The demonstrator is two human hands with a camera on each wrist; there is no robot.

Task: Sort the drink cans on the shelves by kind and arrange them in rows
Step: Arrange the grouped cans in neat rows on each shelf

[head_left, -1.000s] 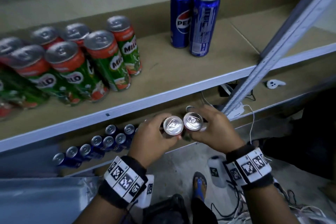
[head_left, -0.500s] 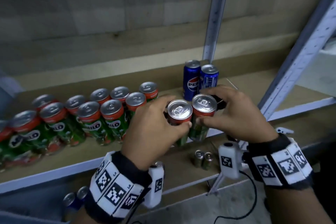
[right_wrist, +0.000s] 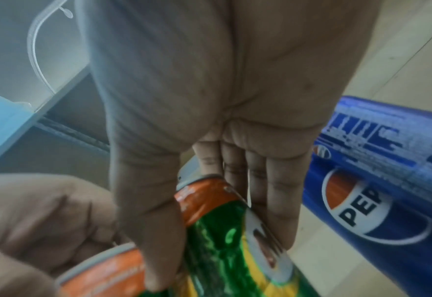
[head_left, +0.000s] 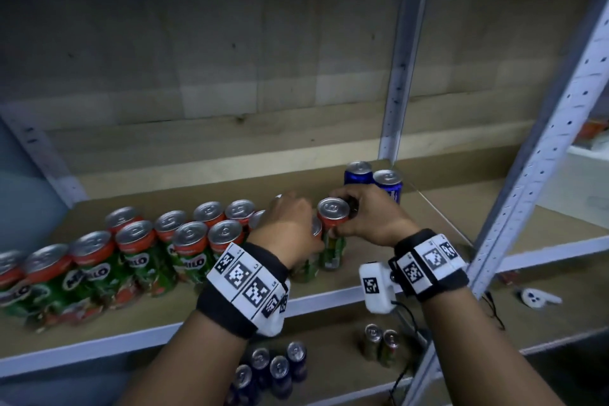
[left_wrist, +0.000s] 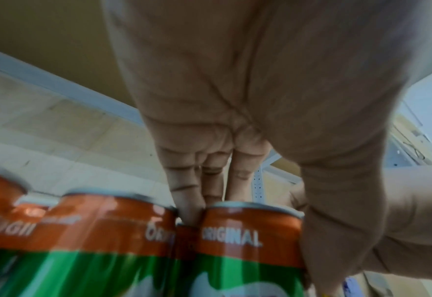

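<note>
Both forearms reach forward, side by side, each wrist wrapped in a dark band carrying white marker tiles. The left hand [head_left: 290, 227] is turned knuckles up, its fingers [left_wrist: 184, 193] curled down round the top of a Milo can [left_wrist: 250, 241]. The right hand [head_left: 372, 217] sits just beside it, thumb near and fingers [right_wrist: 280, 201] far, gripping a second Milo can [head_left: 333, 224] near its rim. The two hands almost touch.
</note>
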